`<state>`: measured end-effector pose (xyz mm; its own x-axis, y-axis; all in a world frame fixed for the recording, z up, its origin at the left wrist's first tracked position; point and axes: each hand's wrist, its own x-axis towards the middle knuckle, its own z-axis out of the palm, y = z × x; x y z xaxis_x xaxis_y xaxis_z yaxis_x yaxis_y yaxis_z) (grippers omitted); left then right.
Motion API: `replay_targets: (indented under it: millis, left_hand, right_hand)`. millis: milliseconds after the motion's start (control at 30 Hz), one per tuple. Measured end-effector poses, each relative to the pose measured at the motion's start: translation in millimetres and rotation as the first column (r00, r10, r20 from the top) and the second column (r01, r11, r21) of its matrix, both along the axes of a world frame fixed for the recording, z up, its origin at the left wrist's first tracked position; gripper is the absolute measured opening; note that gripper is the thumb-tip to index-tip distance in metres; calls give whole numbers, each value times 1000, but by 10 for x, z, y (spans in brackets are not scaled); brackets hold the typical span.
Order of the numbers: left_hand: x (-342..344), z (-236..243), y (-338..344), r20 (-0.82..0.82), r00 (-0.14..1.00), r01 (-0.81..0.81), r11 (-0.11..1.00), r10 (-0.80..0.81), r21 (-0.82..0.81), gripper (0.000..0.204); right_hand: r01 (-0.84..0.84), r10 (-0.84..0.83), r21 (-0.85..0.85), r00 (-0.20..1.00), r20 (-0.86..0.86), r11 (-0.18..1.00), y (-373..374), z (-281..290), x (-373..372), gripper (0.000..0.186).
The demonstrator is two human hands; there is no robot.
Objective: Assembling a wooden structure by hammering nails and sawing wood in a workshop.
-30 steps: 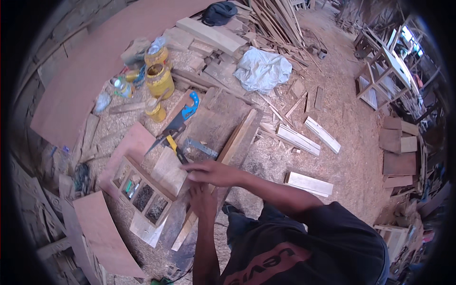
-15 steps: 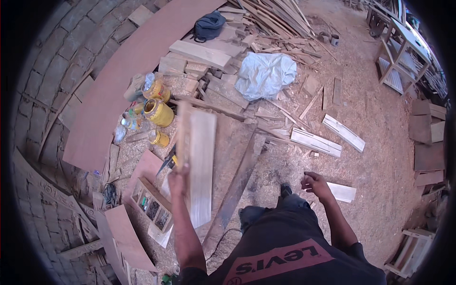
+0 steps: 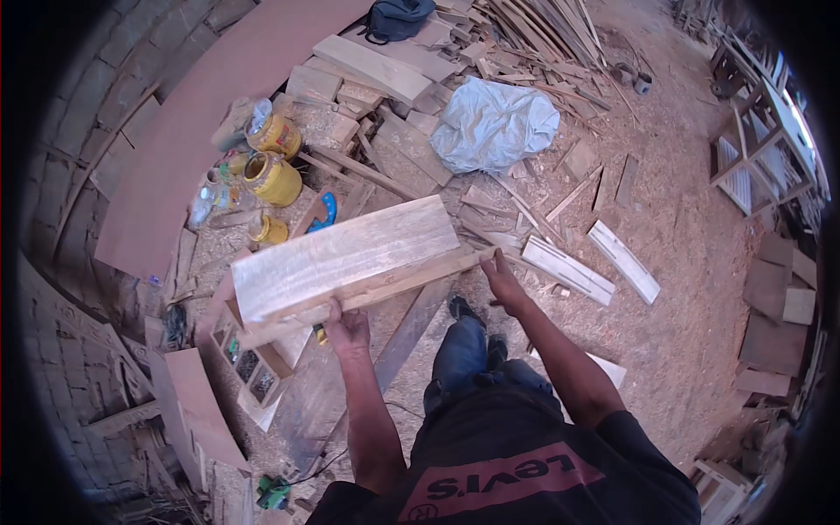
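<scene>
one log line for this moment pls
left hand: grip on wooden board near edge | right hand: grip on board's right end | board: lifted, flat

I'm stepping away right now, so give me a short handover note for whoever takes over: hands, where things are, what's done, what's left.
Left hand: closed on the near edge of the wide wooden plank, toward its left end.
Right hand: holding the plank's right end.
The plank is lifted off the ground and held crosswise in front of the body, above the long boards lying on the sawdust floor.
Nearby: yellow tins at upper left, blue-handled tool behind the plank, compartment tray lower left.
Done: plank picked up.
Left: it has not been set down anywhere yet.
</scene>
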<state>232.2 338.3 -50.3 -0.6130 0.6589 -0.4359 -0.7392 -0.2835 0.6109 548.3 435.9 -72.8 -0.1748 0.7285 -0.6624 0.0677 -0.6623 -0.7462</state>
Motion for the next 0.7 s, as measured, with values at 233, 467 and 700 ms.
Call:
replay_targets:
  millis: [233, 467, 700]
  left_hand:
    - [233, -1164, -105, 199, 979, -61, 990, 35, 125, 39]
    - [548, -1243, 160, 309, 938, -181, 982, 158, 46, 38]
    - [730, -1137, 216, 504, 864, -5, 1000, -4, 17, 40]
  right_hand:
    - [-157, 157, -24, 988, 4, 987, 1214, -234, -335, 90]
    - [-71, 74, -39, 994, 86, 997, 2017, -378, -853, 81]
    - [-733, 12, 647, 663, 748, 210, 2273, -390, -1965, 60]
